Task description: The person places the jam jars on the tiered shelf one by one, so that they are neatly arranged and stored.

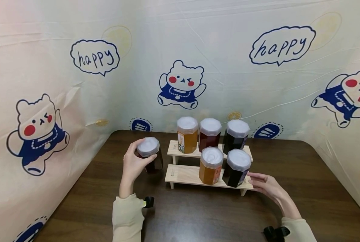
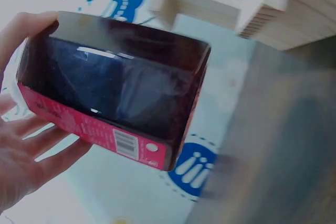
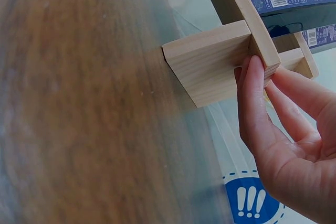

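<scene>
My left hand (image 1: 133, 163) grips a dark jar (image 1: 154, 164) with a translucent lid, left of the wooden rack (image 1: 183, 173). In the left wrist view that jar (image 2: 113, 85) has a pink-red label with a barcode along its lower edge. My right hand (image 1: 270, 187) pinches the right end of the rack's lower shelf, between thumb and fingers; the right wrist view shows this shelf end (image 3: 257, 40) up close. Toward the shelf's right stand an amber jar (image 1: 209, 171) and a dark jar (image 1: 232, 174) with a purple-blue label.
On the upper shelf stand an amber jar (image 1: 188, 139), a dark red jar (image 1: 208, 138) and a nearly black jar (image 1: 232, 140). The rack rests on a brown wooden table (image 1: 189, 215). A printed curtain (image 1: 225, 87) hangs behind and along the sides.
</scene>
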Demonstrator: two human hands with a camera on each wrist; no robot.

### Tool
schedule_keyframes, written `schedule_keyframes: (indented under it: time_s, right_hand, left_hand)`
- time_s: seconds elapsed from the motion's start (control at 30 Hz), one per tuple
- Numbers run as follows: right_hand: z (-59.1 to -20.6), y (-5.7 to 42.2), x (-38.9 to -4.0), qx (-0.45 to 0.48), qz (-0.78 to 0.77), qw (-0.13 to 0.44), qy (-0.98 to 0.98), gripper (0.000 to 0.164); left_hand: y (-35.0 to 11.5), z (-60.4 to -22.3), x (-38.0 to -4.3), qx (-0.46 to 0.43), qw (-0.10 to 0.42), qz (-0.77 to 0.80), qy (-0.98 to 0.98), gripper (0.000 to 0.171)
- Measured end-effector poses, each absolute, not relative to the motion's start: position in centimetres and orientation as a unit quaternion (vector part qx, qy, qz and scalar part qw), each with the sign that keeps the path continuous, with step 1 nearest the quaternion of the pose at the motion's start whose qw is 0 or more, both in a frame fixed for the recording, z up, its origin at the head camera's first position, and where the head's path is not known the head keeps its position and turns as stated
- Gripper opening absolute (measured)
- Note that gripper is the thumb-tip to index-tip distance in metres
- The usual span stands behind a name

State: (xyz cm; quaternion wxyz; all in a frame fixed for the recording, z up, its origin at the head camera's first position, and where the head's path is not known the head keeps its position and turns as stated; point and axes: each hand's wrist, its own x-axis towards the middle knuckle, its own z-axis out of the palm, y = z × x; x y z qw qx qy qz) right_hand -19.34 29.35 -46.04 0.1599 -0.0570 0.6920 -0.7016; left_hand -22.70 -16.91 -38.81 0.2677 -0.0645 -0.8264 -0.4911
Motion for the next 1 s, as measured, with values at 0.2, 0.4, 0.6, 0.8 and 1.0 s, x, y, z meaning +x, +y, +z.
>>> schedule_keyframes:
  time_s: [0.2, 0.4, 0.6, 0.8, 1.0]
  right_hand:
    - [-45.9, 29.3, -19.3, -0.056, -0.697, 0.160, 0.696, 0.037]
    - [-45.9, 29.3, -19.3, -0.053, -0.693, 0.158, 0.702, 0.039]
    - [-45.9, 29.3, -19.3, -0.051, -0.690, 0.156, 0.705, 0.036]
    - [-45.9, 29.3, -19.3, -0.050, -0.697, 0.160, 0.697, 0.027]
    - [-46.0, 29.3, -19.4, -0.048, -0.694, 0.160, 0.701, 0.025]
  left_hand:
    - [-17.1, -37.8, -21.9, -0.083, 0.250, -0.507, -0.821, 0.064]
    - [-16.4, -37.1, -21.4, -0.117, 0.231, -0.518, -0.815, 0.064]
    - [-15.2, -36.7, -21.3, -0.140, 0.204, -0.526, -0.814, 0.064]
    - [-13.9, -36.8, -21.5, -0.160, 0.179, -0.534, -0.811, 0.062]
    - [-12.6, -36.9, -21.5, -0.190, 0.173, -0.535, -0.805, 0.065]
